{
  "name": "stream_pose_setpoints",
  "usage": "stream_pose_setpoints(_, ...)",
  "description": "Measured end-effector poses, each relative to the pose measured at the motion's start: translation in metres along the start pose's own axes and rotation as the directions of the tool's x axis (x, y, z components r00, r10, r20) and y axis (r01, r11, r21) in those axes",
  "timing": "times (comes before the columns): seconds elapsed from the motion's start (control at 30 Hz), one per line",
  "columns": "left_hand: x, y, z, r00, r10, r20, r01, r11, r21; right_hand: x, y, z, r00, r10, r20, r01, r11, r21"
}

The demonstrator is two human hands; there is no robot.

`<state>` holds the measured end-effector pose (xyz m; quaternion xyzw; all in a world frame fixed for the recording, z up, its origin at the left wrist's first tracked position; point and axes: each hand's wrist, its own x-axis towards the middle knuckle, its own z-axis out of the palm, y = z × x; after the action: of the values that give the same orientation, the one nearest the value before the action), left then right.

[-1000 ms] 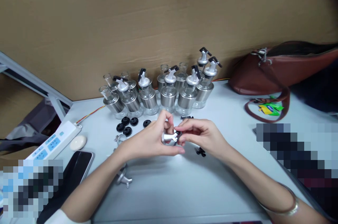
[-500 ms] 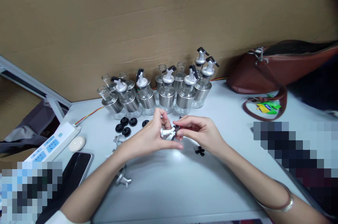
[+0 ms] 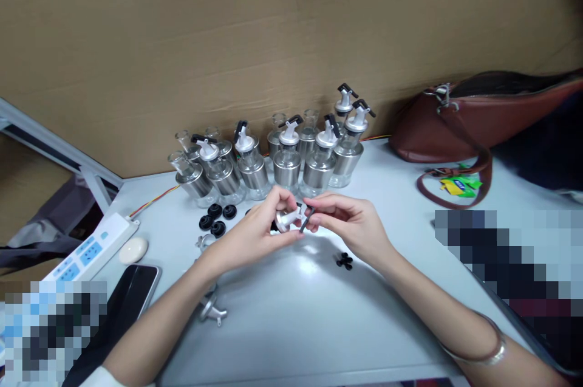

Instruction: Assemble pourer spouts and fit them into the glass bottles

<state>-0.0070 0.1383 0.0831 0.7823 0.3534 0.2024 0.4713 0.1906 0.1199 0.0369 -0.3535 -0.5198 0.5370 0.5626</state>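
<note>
Between the fingers of my left hand (image 3: 268, 223) is a silver pour spout (image 3: 286, 220), tilted toward the right. My right hand (image 3: 348, 220) pinches a small black lever (image 3: 308, 219) at the spout's tip; whether the two are joined I cannot tell. Behind my hands stand several glass bottles with metal bands (image 3: 286, 168), some topped with silver spouts with black levers. Left of my hands lie black stoppers (image 3: 218, 228) and loose silver spouts (image 3: 213, 309), partly hidden by my left forearm. Small black pieces (image 3: 345, 261) lie below my right hand.
A power strip (image 3: 98, 244), a white oval object (image 3: 133, 250) and a phone (image 3: 139, 290) occupy the left side. At the right sits a brown handbag (image 3: 437, 132), its strap around a green and yellow packet (image 3: 462, 185). A cardboard wall (image 3: 273, 41) closes the back.
The spout has turned slightly in my left hand, and the black lever now shows at a different angle. My right hand has shifted a little, its fingers still on the lever.
</note>
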Motion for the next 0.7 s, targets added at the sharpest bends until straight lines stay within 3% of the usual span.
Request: stream_pose_setpoints(0.7, 0.0037, -0.0038, 0.003, 1.0, 0.009, -0.014, -0.01, 0.998, -0.059, -0.0036, -0.0035, 0.0095, 0.995, 0.065, 0.082, -0.074, 0.991, 0.114)
